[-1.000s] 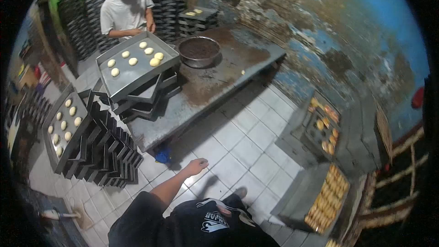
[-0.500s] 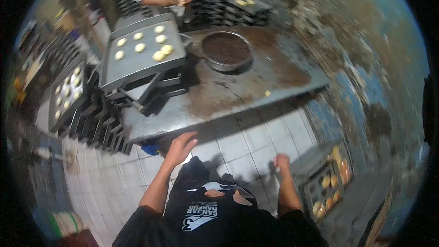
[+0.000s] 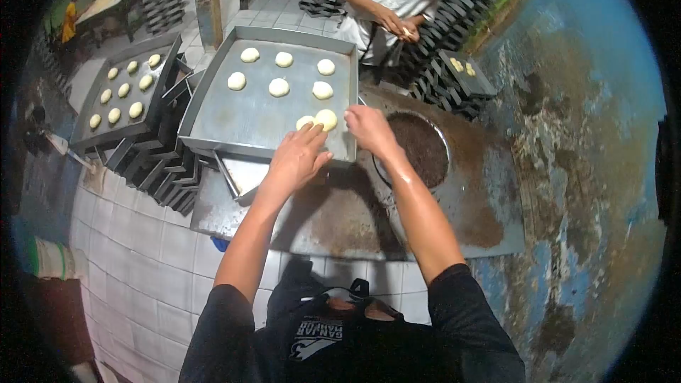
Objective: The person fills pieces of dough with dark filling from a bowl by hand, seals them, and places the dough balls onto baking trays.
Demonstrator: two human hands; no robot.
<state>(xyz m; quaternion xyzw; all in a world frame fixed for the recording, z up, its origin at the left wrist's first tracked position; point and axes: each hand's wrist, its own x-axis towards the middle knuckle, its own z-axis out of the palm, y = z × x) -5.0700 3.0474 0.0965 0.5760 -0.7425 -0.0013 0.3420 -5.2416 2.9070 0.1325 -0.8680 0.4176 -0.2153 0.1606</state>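
Observation:
A square metal tray [image 3: 213, 117] holds several pale round dough balls [image 3: 279, 87]. At its front right, two dough balls [image 3: 325, 119] lie side by side. My left hand [image 3: 298, 156] reaches over the tray's near edge, fingers stretched, their tips at the nearer-left dough ball [image 3: 304, 123] of that pair. My right hand [image 3: 370, 131] is closed at the tray's right rim, just right of the pair; whatever its fingers hold is hidden. Beside that hand stands a round pan [image 3: 447, 163] of dark brown crumbly filling, partly covered by my right forearm.
A worktable [image 3: 340, 220] carries the pan and the raised tray. On the left, another tray of dough balls [image 3: 117, 117] tops a stack of trays. A person [image 3: 390, 0] in white works with both hands across the table. A small tray [image 3: 472, 81] with dough stands behind, near the wall [image 3: 567, 206].
Both my hands have moved from beside my body forward to the tray. The view has turned left and come closer to the table; the baked buns on the right are out of view.

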